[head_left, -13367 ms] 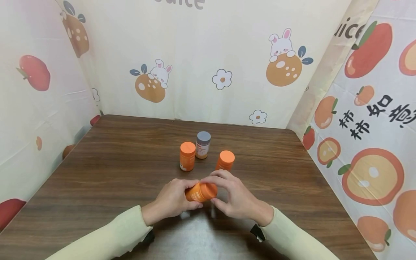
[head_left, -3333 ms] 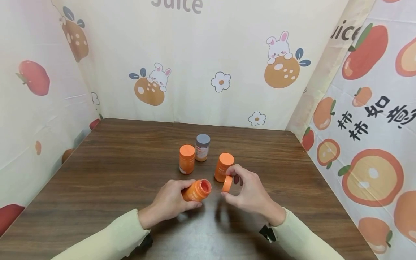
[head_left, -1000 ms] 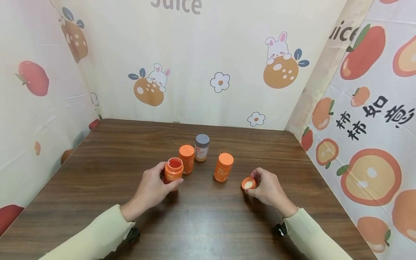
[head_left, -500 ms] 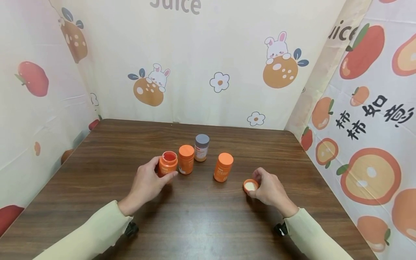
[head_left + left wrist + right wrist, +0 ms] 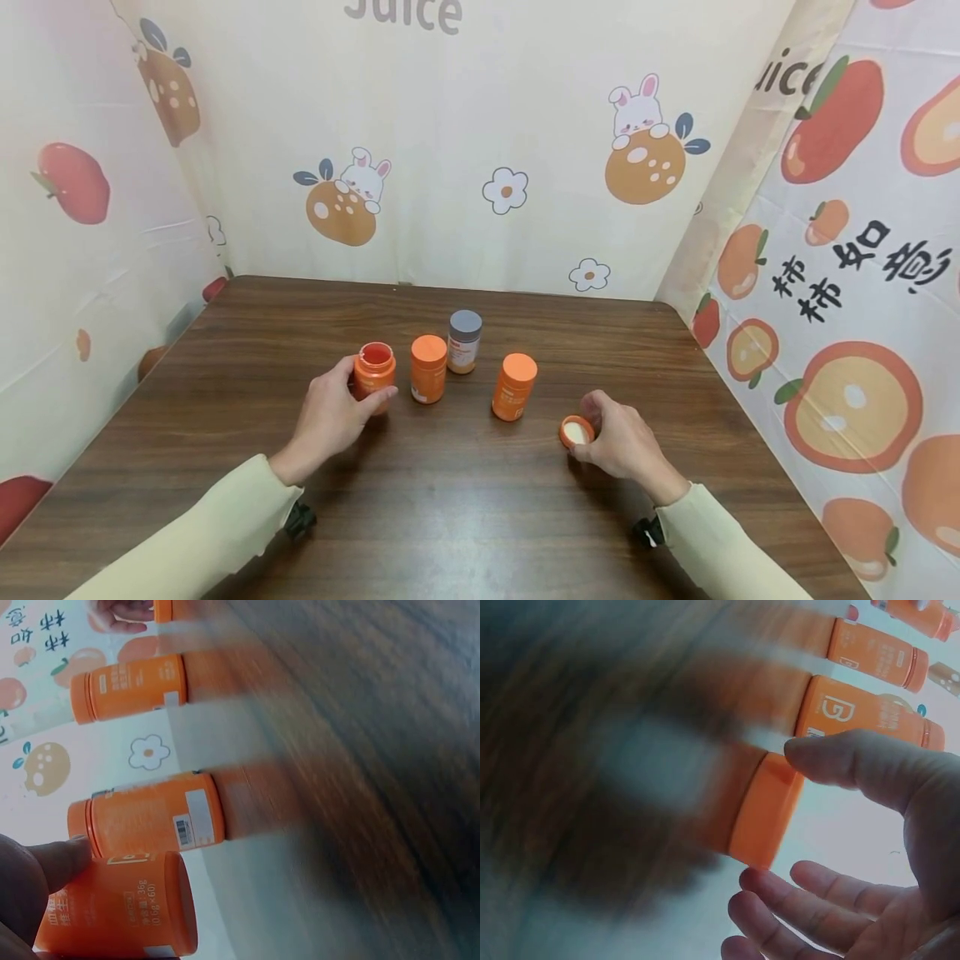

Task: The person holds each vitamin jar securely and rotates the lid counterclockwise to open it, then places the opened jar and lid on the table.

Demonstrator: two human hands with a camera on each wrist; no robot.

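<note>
On the left, my left hand (image 5: 326, 421) grips an uncapped orange bottle (image 5: 373, 379), which stands upright with its red-orange mouth facing up. Its printed label shows in the left wrist view, with the thumb (image 5: 64, 862) over its upper part. Whether its base touches the table cannot be told. Off to the right, my right hand (image 5: 621, 437) pinches an orange bottle cap (image 5: 577, 432), inside up, showing a pale liner. The right wrist view has the cap (image 5: 765, 814) between thumb and fingers, at or just over the tabletop.
Two capped orange bottles, one at centre-left (image 5: 428, 371) and one at centre-right (image 5: 514, 387), stand between my hands. Behind them is a grey-capped bottle (image 5: 464, 342). The brown wooden table (image 5: 465, 500) meets a printed curtain (image 5: 450, 125) at its back edge.
The cap came off the bottle and went right, turning inside up. My left hand carried the bottle left, turned it upright, and keeps moving left. Over the last half second, the right hand barely moved.
</note>
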